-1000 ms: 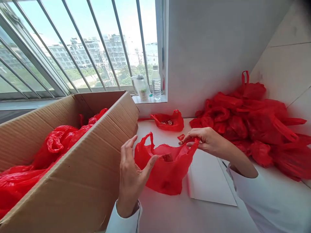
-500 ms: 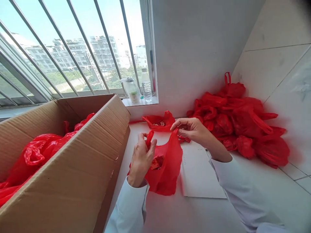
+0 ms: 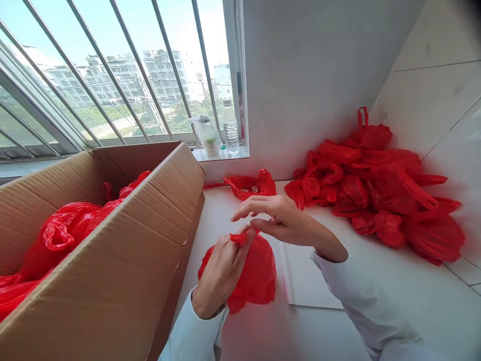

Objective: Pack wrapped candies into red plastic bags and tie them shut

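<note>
Fingers of the left hand (image 3: pixel 221 271) squeeze the top of the red bag (image 3: pixel 260 271) on the bench (image 3: pixel 263 336). On the right hand (image 3: pixel 283 214) they are apart; its thumb may touch the bag's tip, hard to see. The bag points up, long way bottom to top.

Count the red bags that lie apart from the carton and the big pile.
2: the gripped red bag in the left hand, and the open red bag near the wall. The carton could hide more.

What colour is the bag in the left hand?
The bag is red, shown in the head view.
</note>
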`<state>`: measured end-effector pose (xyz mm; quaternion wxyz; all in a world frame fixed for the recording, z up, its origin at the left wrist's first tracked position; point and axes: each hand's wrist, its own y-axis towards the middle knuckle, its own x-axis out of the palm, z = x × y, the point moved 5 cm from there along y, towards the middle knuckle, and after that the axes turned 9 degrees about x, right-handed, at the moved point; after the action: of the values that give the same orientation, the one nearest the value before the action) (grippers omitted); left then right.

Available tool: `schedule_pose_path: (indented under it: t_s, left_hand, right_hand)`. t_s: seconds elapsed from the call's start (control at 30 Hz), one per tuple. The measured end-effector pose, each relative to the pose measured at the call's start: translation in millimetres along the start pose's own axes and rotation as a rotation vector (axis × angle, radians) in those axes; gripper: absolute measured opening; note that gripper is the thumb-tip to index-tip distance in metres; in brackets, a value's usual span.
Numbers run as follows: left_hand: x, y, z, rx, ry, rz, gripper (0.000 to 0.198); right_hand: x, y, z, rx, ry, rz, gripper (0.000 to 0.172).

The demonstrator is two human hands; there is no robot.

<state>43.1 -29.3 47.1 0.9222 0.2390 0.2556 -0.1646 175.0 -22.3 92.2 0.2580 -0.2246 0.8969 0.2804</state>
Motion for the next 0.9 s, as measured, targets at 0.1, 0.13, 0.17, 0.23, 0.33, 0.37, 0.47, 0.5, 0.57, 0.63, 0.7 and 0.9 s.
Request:
schedule_pose_path:
  t_s: [0.1,0.13,0.17,0.23,0.33,0.37,0.47,0.5,0.57,0.63,0.7,0.9]
  left_hand:
    - [1.1,1,-4,-0.078,-0.089,-0.058,0.047]
    - [1.9,2,-5,-0.092,-0.122,-0.062,0.048]
    - [2.9,3,-5,-0.096,-0.127,-0.063,0.05]
    - [5.2,4,-8,-0.089,-0.057,-0.06,0.051]
    - [5.7,3,-11,-0.075,0.14,-0.03,0.045]
    - [4.4,1,-12,-0.071,0.188,-0.011,0.041]
    - [-1.4,-4,-13,-0.07,0.229,-0.002,0.038]
    - [-3.0,-6,-13,-0.083,0.187,-0.019,0.04]
    - [-3.8,-11,-15,-0.168,-0.013,-0.08,0.043]
    - [-0.7,-19,-19,-0.33,-0.317,-0.137,0.045]
    - [3.2,-27,-21,-0.48,-0.595,-0.154,0.047]
    - [-3.6,-32,-17,-0.4,-0.72,-0.16,0.025]
  right_hand:
    - [1,-5,23,0.145,0.069,-0.013,0.02]
    - [4,-7,29,0.182,0.123,-0.048,0.017]
    - [7,-9,34,0.211,0.173,-0.059,0.014]
    - [8,-11,39,0.256,0.224,0.021,0.007]
    - [7,-16,42,0.334,0.178,0.225,0.004]
    - [9,-18,41,0.361,0.16,0.257,0.004]
    - [18,-21,41,0.428,0.168,0.289,0.004]
    - [21,-22,41,0.441,0.194,0.301,0.003]
    - [27,-24,38,0.447,0.262,0.336,0.004]
    - [32,-27,30,0.421,0.297,0.397,0.005]
    - [33,-31,14,0.345,0.239,0.494,0.008]
    - [59,-44,-31,-0.038,-0.277,0.113,0.015]
